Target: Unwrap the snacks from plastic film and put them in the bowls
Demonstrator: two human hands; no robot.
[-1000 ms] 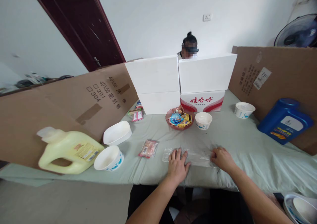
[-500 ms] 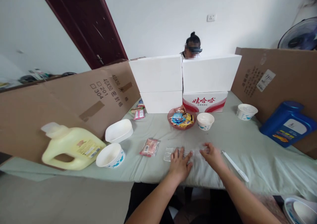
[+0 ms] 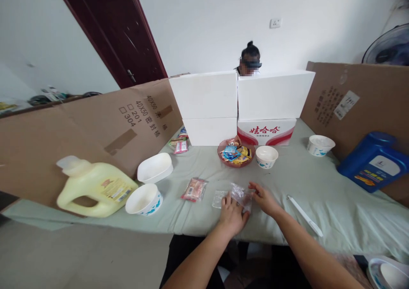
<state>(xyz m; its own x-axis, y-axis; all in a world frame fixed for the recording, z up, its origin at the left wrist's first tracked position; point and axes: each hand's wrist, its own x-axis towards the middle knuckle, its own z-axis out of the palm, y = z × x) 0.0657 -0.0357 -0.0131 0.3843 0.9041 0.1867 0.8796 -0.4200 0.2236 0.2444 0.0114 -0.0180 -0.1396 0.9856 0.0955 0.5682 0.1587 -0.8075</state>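
Note:
My left hand (image 3: 233,215) lies palm down on the table with its fingers stretched out, touching a piece of clear plastic film (image 3: 240,194). Part of that film rises over the fingers. My right hand (image 3: 263,199) pinches the film at its right edge. Under and left of my left fingertips, a flat transparent sheet or packet (image 3: 219,198) rests on the cloth. Further left sits a sealed packet with red edges and pinkish contents (image 3: 194,189). A white slim stick-like tool (image 3: 305,216) lies right of my right hand.
Behind my hands stand a pink bowl of small packets (image 3: 220,154) and a paper bowl (image 3: 266,163). On the left are a yellow jug (image 3: 105,169), another bowl (image 3: 147,206) and a white dish (image 3: 153,176). A blue bottle (image 3: 372,163) stands right. White boxes (image 3: 204,95) screen a person.
My right hand has moved left, closer to my left hand, folding the clear film up over the left fingers. My left hand stays in nearly the same place.

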